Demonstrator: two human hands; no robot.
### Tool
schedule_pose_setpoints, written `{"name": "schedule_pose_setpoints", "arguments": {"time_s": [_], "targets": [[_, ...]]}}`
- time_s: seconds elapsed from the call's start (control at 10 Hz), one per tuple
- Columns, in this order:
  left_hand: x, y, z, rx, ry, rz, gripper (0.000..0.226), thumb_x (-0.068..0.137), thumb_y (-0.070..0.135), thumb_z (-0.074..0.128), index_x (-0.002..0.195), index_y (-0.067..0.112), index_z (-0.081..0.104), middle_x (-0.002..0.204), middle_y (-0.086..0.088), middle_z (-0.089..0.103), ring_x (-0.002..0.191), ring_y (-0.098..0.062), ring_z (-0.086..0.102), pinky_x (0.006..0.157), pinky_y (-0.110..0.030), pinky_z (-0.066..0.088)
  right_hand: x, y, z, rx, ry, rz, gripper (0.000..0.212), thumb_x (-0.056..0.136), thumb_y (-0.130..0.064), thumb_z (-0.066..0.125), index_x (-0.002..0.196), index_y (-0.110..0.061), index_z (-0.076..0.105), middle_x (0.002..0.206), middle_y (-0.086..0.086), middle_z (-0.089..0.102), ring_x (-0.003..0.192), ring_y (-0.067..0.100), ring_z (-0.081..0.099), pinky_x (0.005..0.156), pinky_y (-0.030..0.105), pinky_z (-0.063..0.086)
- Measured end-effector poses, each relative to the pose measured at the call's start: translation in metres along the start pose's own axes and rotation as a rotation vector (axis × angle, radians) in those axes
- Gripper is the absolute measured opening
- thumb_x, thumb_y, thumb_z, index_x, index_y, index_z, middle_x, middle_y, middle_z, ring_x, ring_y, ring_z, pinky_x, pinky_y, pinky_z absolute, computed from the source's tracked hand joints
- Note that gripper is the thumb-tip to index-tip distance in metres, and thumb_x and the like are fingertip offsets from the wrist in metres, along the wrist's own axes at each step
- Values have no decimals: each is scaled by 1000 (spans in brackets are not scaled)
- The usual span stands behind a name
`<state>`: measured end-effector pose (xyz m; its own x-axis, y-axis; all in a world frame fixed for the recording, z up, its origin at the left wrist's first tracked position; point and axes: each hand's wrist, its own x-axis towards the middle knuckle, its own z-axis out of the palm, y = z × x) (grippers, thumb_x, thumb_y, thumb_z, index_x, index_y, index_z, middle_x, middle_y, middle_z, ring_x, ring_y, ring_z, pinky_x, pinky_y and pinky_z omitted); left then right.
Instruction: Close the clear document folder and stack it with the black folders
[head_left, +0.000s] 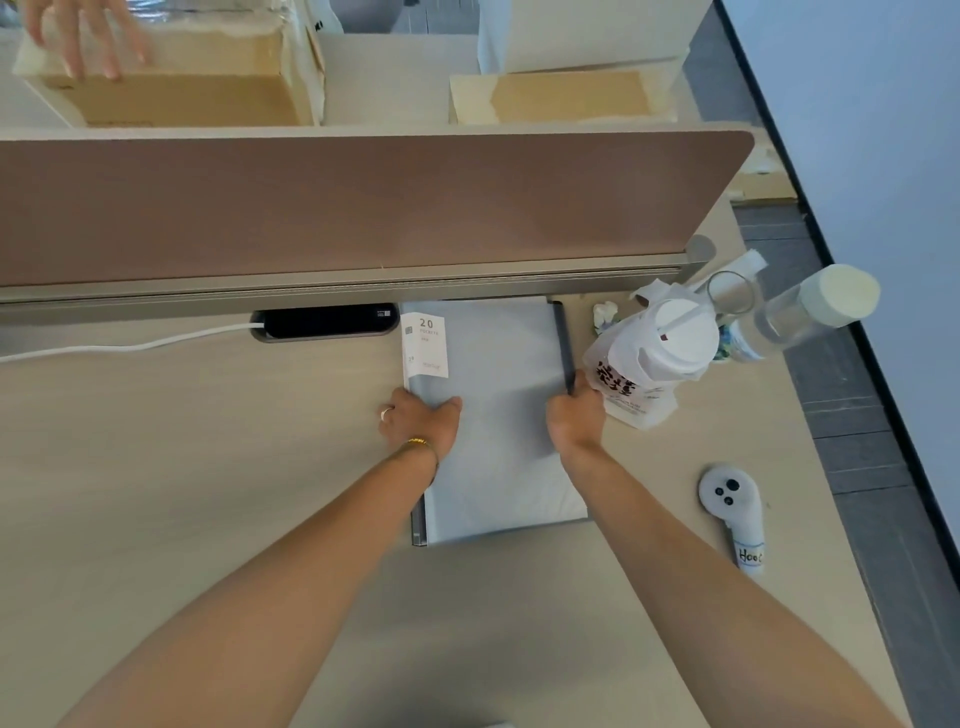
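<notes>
Head view: a clear folder lies closed and flat on the pale desk, just right of centre, its far edge close under the brown divider panel at 12 o'clock. A white label printed "20" sits at its far left corner. Dark edges of a black folder show along its right side and at the near left corner, so the clear one rests on top.

The left hand, with a ring and a gold bracelet, grips the folder's left edge, thumb on the cover and fingers curled beneath or beside it. The right hand clasps the right edge where the dark spine shows, fingers wrapped round it.

At 3 o'clock from the folder stands a white plastic bag holding a lidded cup, touching the right hand's knuckles. Beyond it lies a clear bottle with a pale cap. At 5 o'clock rests a white controller. At 10 o'clock a black power socket sits in the desk, a white cable leading left. Across the divider, another person's hand rests on a cardboard box.
</notes>
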<state>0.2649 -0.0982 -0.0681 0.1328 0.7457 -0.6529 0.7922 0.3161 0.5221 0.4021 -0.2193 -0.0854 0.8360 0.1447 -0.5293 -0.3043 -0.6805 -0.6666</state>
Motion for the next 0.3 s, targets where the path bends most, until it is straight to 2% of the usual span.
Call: {"name": "schedule_pose_setpoints", "arguments": {"time_s": [0.1, 0.2, 0.3], "targets": [[-10, 3, -11, -43, -33, 37, 75, 85, 42, 74, 145, 14, 38, 143, -17, 42, 132, -36, 48, 105, -41, 42, -26, -19, -11, -1, -87, 3, 68, 78, -4, 40, 145, -12, 47, 142, 12, 54, 130, 34, 50, 111, 39, 40], [-24, -1, -26, -118, -8, 98, 86, 90, 39, 71, 157, 17, 22, 152, -20, 37, 137, -38, 45, 111, -43, 40, -54, -33, -29, 52, -97, -16, 66, 85, 7, 45, 148, -13, 44, 145, 6, 53, 122, 21, 55, 97, 28, 44], [-49, 9, -48, -263, 69, 266, 73, 98, 30, 62, 159, 19, 23, 148, -15, 42, 136, -34, 47, 113, -45, 41, -90, -52, -46, 286, -69, -99, 56, 87, 10, 45, 138, -10, 55, 130, 1, 62, 93, 5, 59, 78, 18, 44]]}}
